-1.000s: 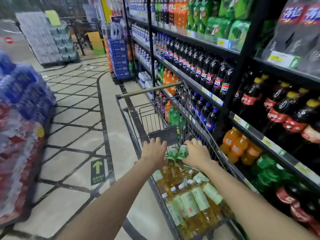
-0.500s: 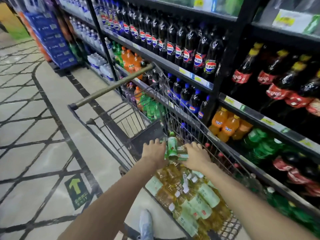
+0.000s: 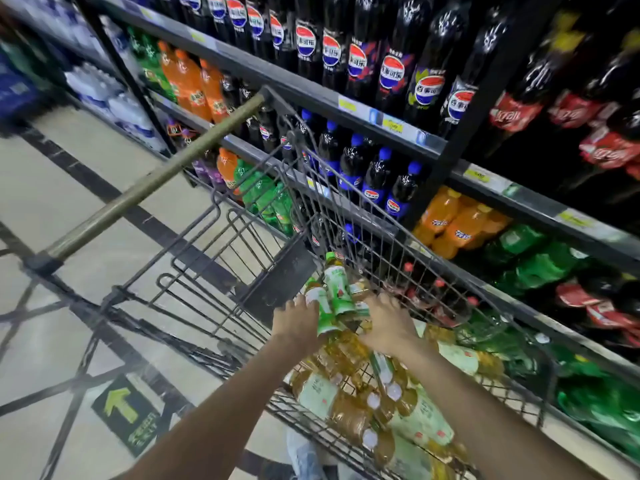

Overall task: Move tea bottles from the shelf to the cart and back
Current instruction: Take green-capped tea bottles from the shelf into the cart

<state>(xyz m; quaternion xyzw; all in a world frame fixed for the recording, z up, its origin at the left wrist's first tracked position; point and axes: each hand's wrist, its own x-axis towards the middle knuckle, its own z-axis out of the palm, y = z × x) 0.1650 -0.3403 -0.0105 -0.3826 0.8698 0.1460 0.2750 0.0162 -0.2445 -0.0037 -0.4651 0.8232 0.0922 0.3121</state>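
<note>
Holding a bunch of tea bottles (image 3: 335, 294) between both hands, just above the cart (image 3: 398, 237), near its dark seat flap (image 3: 277, 282). L hand (image 3: 296, 323) has its fingers curled on the left bottle. R hand (image 3: 386, 327) has its fingers spread and bent over the bottles on the right side. Caps point up, tilted away. Under them a pile (image 3: 381, 407) of more amber tea lies in the cart. Shelf (image 3: 363, 109) w/ cola (image 3: 391, 69) and orange soda (image 3: 450, 220) is just beside the cart, at right.
</note>
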